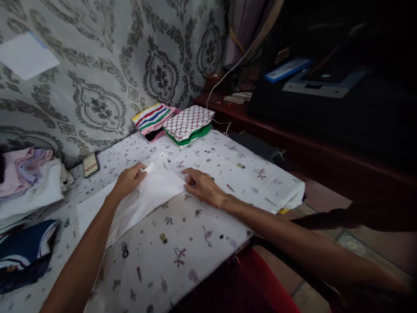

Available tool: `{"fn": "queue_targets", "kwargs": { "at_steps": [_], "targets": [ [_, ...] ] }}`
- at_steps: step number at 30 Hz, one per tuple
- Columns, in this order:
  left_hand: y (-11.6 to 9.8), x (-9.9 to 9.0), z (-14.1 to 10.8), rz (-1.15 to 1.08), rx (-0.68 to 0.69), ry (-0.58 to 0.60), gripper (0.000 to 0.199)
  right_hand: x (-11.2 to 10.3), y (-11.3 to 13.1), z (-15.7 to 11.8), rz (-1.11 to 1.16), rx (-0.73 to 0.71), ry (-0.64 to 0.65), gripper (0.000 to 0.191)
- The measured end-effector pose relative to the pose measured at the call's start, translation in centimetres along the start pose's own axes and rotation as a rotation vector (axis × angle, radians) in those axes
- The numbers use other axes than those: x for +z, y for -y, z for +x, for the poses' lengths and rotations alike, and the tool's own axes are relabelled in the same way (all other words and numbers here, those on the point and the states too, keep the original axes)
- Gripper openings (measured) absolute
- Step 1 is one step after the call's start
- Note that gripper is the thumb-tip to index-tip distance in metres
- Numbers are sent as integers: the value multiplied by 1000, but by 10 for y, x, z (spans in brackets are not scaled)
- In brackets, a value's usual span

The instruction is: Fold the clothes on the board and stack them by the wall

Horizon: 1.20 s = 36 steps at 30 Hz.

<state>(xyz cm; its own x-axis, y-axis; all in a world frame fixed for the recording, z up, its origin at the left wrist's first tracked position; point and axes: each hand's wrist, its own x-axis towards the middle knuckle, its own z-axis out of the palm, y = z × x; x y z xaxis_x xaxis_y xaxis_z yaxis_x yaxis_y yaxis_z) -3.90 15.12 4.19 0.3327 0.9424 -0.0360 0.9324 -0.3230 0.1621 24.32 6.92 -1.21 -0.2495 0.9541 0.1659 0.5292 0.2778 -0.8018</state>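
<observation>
We pinch the white cloth (pixel 159 187) with our left hand (pixel 130 178); our right hand (pixel 202 186) curls at its edge, but we cannot tell whether it grips. The cloth lies on the patterned desk (pixel 189 234).

The left hand (pixel 130 179) hides part of the white cloth (pixel 159 184). Clothes pile (pixel 42 182) is cut off by the left edge. One small item (pixel 91 165) is pixelated: apparently rectangular, otherwise unidentifiable.
</observation>
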Motion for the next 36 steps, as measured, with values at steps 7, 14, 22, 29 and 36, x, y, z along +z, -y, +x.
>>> {"fn": "queue_targets", "kwargs": {
  "at_steps": [7,14,22,29,36],
  "targets": [
    [-11,16,-14,274,-88,-103,40,-1,1,-1,28,-11,6,46],
    [-26,20,-34,99,115,-276,47,-13,5,0,265,64,-196,27],
    [-56,56,-48,95,322,4,59,2,41,10,91,-248,-21,24],
    [-58,55,-62,93,384,-45,61,59,61,85,-133,-260,232,33],
    [-48,57,-111,49,351,7,74,89,37,101,-403,-379,241,44]
  ]
}}
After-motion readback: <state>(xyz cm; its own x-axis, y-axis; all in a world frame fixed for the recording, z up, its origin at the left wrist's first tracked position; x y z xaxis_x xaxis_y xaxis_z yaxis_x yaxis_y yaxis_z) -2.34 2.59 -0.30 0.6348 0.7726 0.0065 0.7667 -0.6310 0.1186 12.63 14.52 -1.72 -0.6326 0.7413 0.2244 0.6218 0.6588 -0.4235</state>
